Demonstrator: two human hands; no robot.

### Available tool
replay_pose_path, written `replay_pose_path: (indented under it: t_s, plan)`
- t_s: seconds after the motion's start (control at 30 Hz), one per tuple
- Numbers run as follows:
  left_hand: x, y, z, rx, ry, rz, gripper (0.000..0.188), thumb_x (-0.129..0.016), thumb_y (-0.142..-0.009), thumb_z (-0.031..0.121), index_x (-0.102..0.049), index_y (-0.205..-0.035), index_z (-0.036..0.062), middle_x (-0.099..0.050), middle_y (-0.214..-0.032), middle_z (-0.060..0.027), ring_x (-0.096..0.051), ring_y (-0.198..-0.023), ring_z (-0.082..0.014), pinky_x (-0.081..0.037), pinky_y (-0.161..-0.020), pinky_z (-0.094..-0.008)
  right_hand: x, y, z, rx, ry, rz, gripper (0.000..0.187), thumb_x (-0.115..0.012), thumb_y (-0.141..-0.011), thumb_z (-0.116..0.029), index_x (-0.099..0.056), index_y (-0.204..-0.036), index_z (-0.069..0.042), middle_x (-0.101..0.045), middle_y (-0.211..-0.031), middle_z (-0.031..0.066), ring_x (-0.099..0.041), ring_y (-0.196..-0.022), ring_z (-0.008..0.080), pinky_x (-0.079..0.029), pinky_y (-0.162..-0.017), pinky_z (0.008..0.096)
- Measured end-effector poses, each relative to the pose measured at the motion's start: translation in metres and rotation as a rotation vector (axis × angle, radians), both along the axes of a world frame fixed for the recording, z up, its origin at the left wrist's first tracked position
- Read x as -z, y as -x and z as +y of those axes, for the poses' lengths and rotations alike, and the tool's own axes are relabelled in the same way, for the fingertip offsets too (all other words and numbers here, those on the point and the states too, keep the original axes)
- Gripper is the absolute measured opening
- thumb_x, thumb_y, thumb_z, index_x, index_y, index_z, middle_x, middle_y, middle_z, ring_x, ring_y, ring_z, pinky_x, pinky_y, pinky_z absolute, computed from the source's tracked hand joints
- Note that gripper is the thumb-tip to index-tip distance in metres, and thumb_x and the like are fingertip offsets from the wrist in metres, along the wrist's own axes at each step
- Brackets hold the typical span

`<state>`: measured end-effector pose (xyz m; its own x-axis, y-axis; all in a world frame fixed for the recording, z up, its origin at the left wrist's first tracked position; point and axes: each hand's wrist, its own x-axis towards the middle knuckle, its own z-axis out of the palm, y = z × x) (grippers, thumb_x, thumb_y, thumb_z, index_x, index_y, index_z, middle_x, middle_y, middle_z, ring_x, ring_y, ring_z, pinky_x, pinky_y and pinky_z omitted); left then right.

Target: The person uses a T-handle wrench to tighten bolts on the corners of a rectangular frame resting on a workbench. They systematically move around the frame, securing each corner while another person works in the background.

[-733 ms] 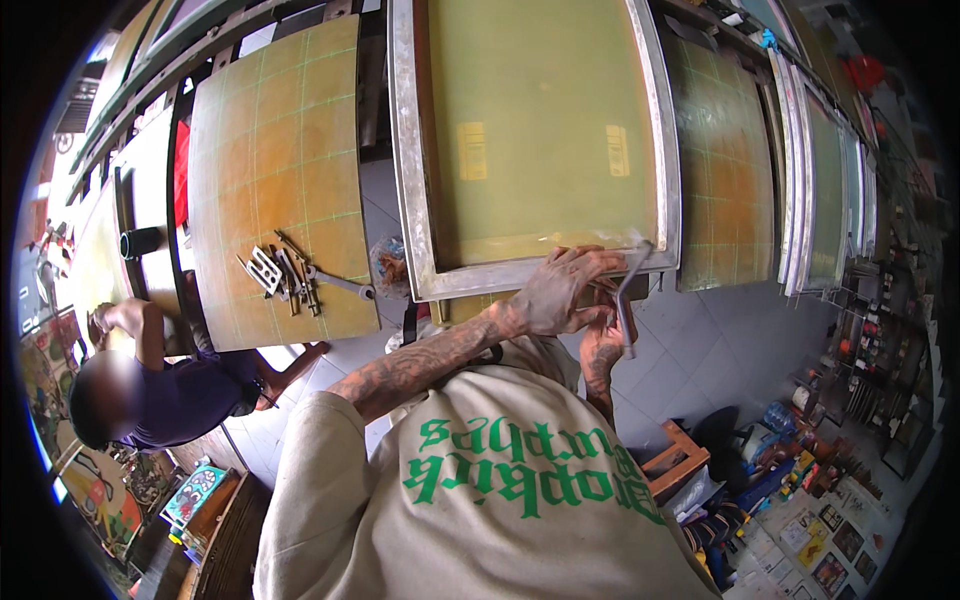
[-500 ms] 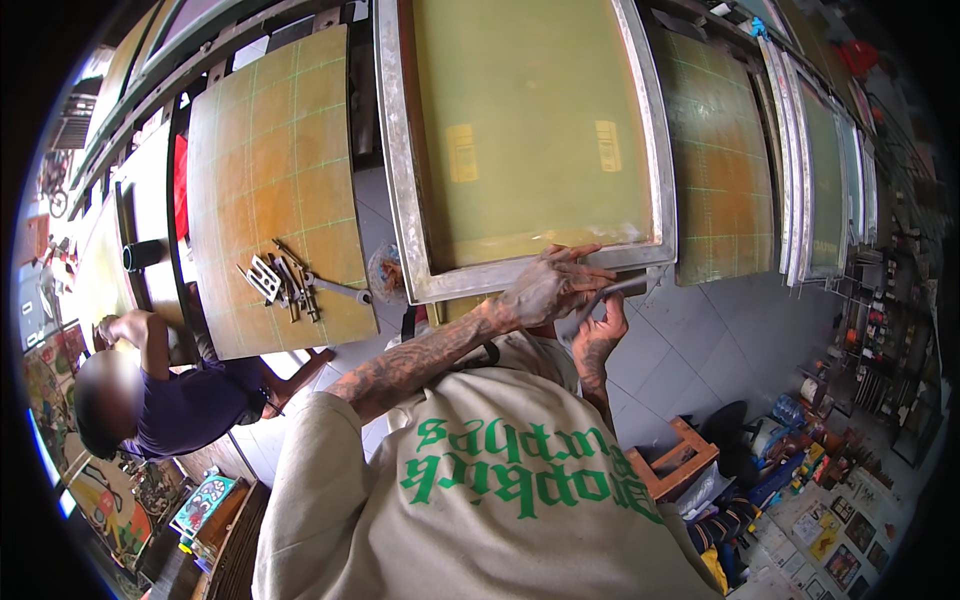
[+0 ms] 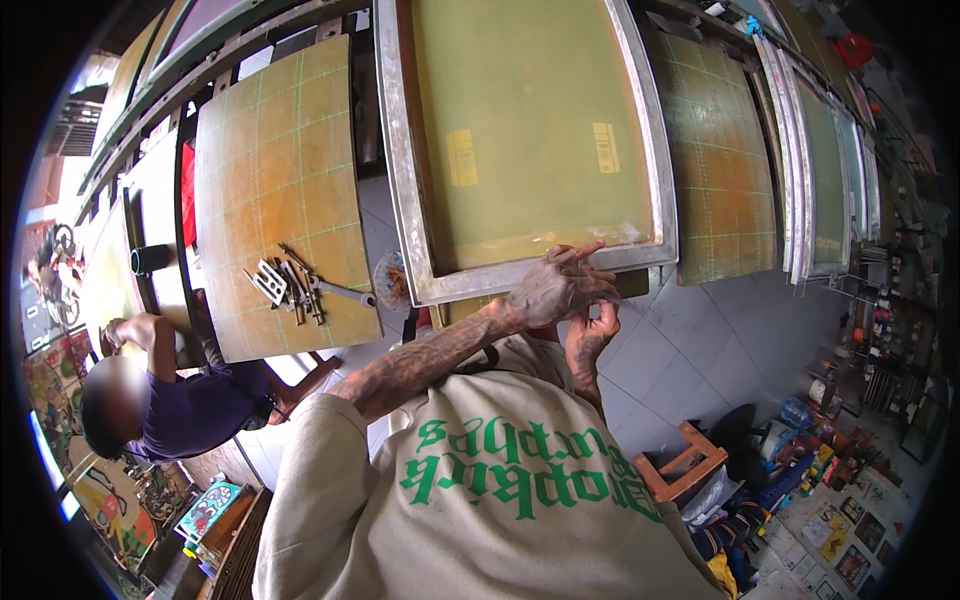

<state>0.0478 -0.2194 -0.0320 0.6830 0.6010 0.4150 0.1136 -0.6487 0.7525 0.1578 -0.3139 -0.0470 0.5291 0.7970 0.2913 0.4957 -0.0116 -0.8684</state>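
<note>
A silkscreen frame (image 3: 402, 195) with pale metal sides and yellow-green mesh (image 3: 530, 110) lies in front of me. My left hand (image 3: 555, 288) reaches across its near edge with fingers apart, the index finger stretched over the frame's bar. Just below those fingertips, my right hand (image 3: 590, 332) is closed, thumb and fingertips pinched together beside the left hand's outer fingers. Whatever the right fingers hold is hidden. Under the frame's near edge shows part of a yellowish board (image 3: 470, 310).
Left stands a grid-lined board (image 3: 280, 150) bearing a wrench (image 3: 345, 292) and several metal parts (image 3: 290, 288). Another grid-lined board (image 3: 720, 160) is to the right, beside stacked screen frames (image 3: 815, 170). A co-worker in dark clothes (image 3: 200, 415) works at far left. A wooden stool (image 3: 690, 462) stands behind right.
The dark grey strip and cylinder-like piece seen at my right hand no longer show. My right hand has shifted slightly left, closer to the left hand. The view has shifted slightly.
</note>
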Motion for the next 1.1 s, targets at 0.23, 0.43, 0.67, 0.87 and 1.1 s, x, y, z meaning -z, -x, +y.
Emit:
replay_pose_path:
  t_s: [0.23,0.43,0.67,0.87,1.1]
  plan:
    - [-0.003,-0.009,-0.006,-0.113,-0.093,0.04,0.029,-0.074,-0.081,0.034,-0.075,-0.105,0.0174,-0.072,-0.116,0.007,-0.048,-0.136,-0.0249,-0.04,-0.101,-0.0435,0.029,-0.015,-0.013,0.076,0.064,0.063,0.017,-0.061,-0.078,0.006,-0.065,-0.093,0.0,-0.068,-0.085,0.0114,-0.066,-0.091,0.0305,-0.051,-0.076,0.037]
    - [-0.013,0.004,-0.001,-0.079,0.185,0.12,0.034,-0.072,-0.084,0.035,-0.073,-0.113,0.0156,-0.07,-0.119,0.0022,-0.051,-0.13,-0.0267,-0.04,-0.1,-0.0426,0.008,-0.007,0.004,0.006,-0.05,-0.106,0.002,-0.058,-0.087,-0.003,-0.059,-0.086,-0.001,-0.062,-0.087,0.009,-0.062,-0.083,0.0261,-0.049,-0.073,0.0351]
    - [-0.014,-0.006,0.001,-0.03,0.071,-0.064,0.026,-0.069,-0.089,0.025,-0.072,-0.112,0.0141,-0.067,-0.127,0.002,-0.054,-0.123,-0.028,-0.042,-0.1,-0.0459,0.024,-0.014,-0.004,-0.025,-0.093,-0.026,0.008,-0.057,-0.081,0.003,-0.061,-0.087,-0.001,-0.064,-0.089,0.0135,-0.065,-0.082,0.0331,-0.051,-0.071,0.0411]
    - [0.003,-0.004,0.003,-0.061,-0.013,-0.099,0.022,-0.076,-0.081,0.03,-0.072,-0.095,0.0127,-0.07,-0.108,-0.0016,-0.055,-0.12,-0.0261,-0.042,-0.09,-0.0428,0.044,-0.014,-0.014,0.032,0.054,-0.057,0.01,-0.06,-0.081,0.002,-0.062,-0.091,0.0,-0.065,-0.092,0.0141,-0.065,-0.084,0.0341,-0.052,-0.075,0.0418]
    - [-0.025,-0.004,-0.004,-0.085,0.18,0.05,0.035,-0.075,-0.084,0.023,-0.069,-0.116,0.0109,-0.063,-0.125,-0.0093,-0.054,-0.124,-0.0295,-0.041,-0.097,-0.0436,0.048,-0.012,-0.011,0.067,-0.015,0.185,0.023,-0.052,-0.096,-0.012,-0.06,-0.113,0.002,-0.067,-0.11,0.0123,-0.064,-0.099,0.0232,-0.052,-0.086,0.0349]
